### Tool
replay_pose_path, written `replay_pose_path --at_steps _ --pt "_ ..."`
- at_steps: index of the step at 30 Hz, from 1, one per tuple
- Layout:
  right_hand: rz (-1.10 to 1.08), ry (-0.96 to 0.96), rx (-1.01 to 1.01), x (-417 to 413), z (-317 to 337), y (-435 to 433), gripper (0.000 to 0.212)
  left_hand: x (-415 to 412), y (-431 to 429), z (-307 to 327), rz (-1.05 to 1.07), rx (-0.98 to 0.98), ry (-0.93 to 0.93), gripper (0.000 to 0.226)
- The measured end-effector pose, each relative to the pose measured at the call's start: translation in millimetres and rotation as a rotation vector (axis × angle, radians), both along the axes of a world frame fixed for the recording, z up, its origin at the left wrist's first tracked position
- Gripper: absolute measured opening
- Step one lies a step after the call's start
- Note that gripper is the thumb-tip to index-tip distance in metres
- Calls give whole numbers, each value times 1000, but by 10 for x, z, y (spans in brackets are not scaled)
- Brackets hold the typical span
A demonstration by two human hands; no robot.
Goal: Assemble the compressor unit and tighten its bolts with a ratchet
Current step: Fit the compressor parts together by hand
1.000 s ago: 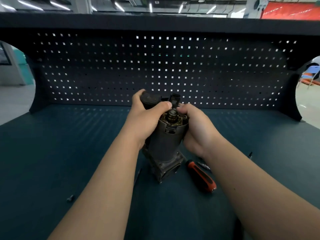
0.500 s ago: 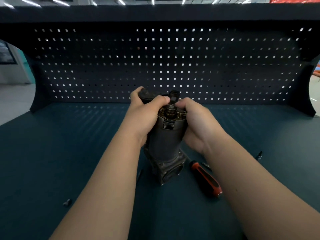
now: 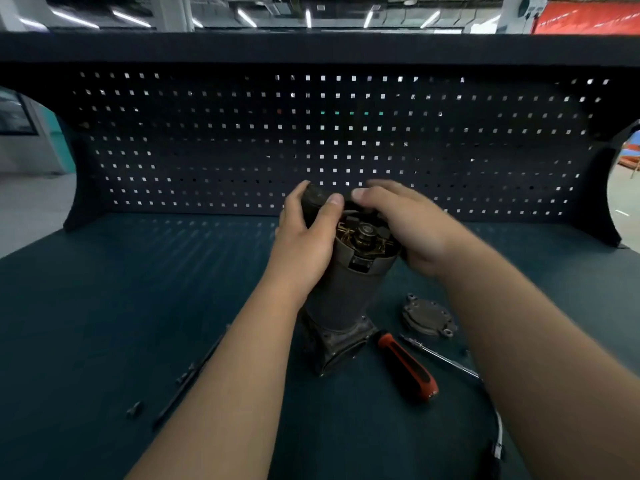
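Compressor (image 3: 343, 299): stands upright mid-bench (image 3: 104, 306), dead centre, square foot down. The top end (image 3: 365, 233) is open, so you can see the copper bits inside.
Left hand (image 3: 304, 244): at 10 o'clock on the top, fingers and thumb wrapped round a black cap (image 3: 315, 197), palm against the body.
Right hand (image 3: 412, 230): draped over the top at 2 o'clock but blurry, so I honestly can't tell if the fingers clamp anything.
Loose stuff: round cover plate (image 3: 427, 315) at 4 o'clock, orange screwdriver (image 3: 408, 370) at 5, long thin tool (image 3: 194, 372) at 7, and one bolt (image 3: 134, 408) further out at 7.
Risk 1: it's tall on a small foot, so a sideways shove while seating the cap could tip it onto the plate.
Risk 2: a cap going on crooked could snag those exposed copper parts.
Risk 3: a stray elbow could knock that bolt off the bench.
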State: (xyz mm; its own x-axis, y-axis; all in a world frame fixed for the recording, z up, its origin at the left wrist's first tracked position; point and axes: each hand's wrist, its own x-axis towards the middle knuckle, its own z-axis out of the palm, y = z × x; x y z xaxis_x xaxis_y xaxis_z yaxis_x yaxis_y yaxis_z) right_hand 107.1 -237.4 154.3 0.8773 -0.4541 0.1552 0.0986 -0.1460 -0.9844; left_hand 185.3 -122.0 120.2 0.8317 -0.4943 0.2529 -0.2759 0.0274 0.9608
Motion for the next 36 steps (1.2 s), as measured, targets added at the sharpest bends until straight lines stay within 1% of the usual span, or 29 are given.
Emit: replay_pose_path --at_steps 1,2,3,4,6,7,9,13,17,20,27,29,32,34,36 --pt "29 80 -87 9 85 -37 39 -17 -23 -9 19 -17 -4 72" --pt "73 150 -109 18 151 -57 48 -30 -42 -16 36 -31 -2 69" --pt "117 195 -87 29 192 -68 51 -33 -54 -24 48 -45 4 68" --pt "157 215 -47 36 211 -68 46 -28 -57 -36 53 -64 10 68" --pt "238 242 29 58 175 -61 28 -7 -47 -64 52 -106 28 72" --pt "273 263 61 73 130 -54 26 2 -36 -76 51 -117 37 74" --pt "314 305 92 108 74 -28 30 16 -28 -81 63 -132 51 74" --pt "317 432 22 170 132 -8 25 49 -60 -74 89 -178 85 73" --pt "303 497 -43 174 179 -3 26 92 -96 -78 102 -210 128 56" --pt "313 504 -38 142 189 -24 38 50 -120 -66 112 -196 95 54" --pt "349 500 -30 60 227 -57 31 -52 -147 -37 151 -173 33 51" --pt "349 492 -9 51 233 -43 25 -73 -150 -32 159 -174 21 52" --pt "311 460 -13 53 194 -45 25 -95 -152 -28 154 -179 27 54" --pt "309 412 52 44 149 -95 35 -78 -154 -34 138 -183 33 54" --pt "327 304 269 -24 95 -197 58 -66 -170 -54 136 -168 -2 55"
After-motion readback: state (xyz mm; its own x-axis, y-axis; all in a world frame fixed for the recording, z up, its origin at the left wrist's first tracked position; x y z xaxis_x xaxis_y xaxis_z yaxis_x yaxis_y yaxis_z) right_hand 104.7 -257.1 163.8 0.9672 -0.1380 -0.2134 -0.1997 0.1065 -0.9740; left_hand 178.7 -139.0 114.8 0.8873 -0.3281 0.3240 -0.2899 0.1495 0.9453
